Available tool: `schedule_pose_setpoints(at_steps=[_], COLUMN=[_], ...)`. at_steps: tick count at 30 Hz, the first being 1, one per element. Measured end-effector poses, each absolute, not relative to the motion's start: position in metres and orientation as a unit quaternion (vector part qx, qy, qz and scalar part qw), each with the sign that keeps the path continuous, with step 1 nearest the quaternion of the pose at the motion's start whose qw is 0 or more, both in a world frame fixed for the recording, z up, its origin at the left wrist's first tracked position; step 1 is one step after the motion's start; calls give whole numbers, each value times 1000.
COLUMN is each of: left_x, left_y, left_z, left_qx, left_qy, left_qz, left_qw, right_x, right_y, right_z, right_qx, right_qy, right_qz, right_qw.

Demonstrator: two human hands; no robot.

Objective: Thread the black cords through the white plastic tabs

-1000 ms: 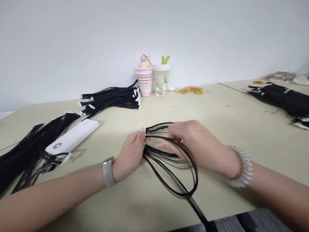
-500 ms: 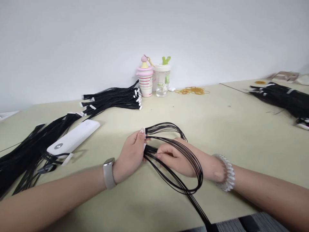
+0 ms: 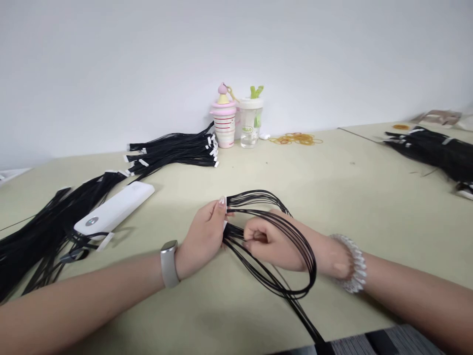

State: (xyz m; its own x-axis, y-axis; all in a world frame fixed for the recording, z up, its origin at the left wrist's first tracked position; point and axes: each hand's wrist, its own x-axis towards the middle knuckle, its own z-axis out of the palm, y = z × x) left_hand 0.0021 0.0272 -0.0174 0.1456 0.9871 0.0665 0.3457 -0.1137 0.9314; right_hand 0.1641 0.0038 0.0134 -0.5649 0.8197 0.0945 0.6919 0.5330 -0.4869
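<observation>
A looped bundle of thin black cables [image 3: 308, 251] with white connectors is held above the middle of the table. My left hand [image 3: 207, 229], with a watch on its wrist, is closed on the connector ends, thumb on top. One white connector [image 3: 225, 226] shows beside its fingers. My right hand [image 3: 275, 241] reaches through the loop, fingers curled around cable strands just right of the connectors; its fingertips are partly hidden. From the loop, a cable tail runs down to the front table edge.
More black cable bundles lie at the left [image 3: 40, 231], back left [image 3: 173, 150] and far right [image 3: 439, 148]. A white power bank [image 3: 116, 209] rests beside the left bundle. Two drink cups [image 3: 224, 125] stand at the wall, with rubber bands [image 3: 297, 139] right of them.
Both hands and the cable loop have shifted slightly to the right in view. My right hand's fingers have curled in more tightly at the strands.
</observation>
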Motion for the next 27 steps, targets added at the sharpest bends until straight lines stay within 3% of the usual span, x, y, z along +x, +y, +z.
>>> schedule_pose_setpoints(at_steps=[4, 6, 8, 11, 14, 17, 20, 23, 27], left_x=[2, 2, 3, 4, 4, 3, 3, 2, 1], left_y=[28, 28, 28, 28, 28, 27, 27, 26, 26], left_z=[-19, -20, -20, -18, -18, -19, -20, -19, -18], left_qx=[628, 620, 615, 611, 607, 606, 596, 601, 616], left_qy=[520, 519, 520, 522, 527, 522, 512, 509, 511], left_qz=[387, 389, 389, 387, 385, 391, 394, 400, 405], left_qw=[430, 441, 446, 453, 454, 456, 476, 468, 441], right_x=[185, 199, 213, 228, 231, 222, 205, 189, 178], right_y=[17, 28, 40, 53, 55, 44, 30, 20, 18], right_z=[26, 31, 35, 40, 48, 51, 44, 31, 19], right_qx=[-457, -517, -533, -432, -384, -429, -471, -469, -465], right_qy=[-852, -796, -711, -589, -493, -519, -666, -788, -831], right_qz=[197, 146, 110, 194, 264, 268, 273, 195, 80], right_qw=[165, 278, 445, 655, 735, 690, 509, 349, 293])
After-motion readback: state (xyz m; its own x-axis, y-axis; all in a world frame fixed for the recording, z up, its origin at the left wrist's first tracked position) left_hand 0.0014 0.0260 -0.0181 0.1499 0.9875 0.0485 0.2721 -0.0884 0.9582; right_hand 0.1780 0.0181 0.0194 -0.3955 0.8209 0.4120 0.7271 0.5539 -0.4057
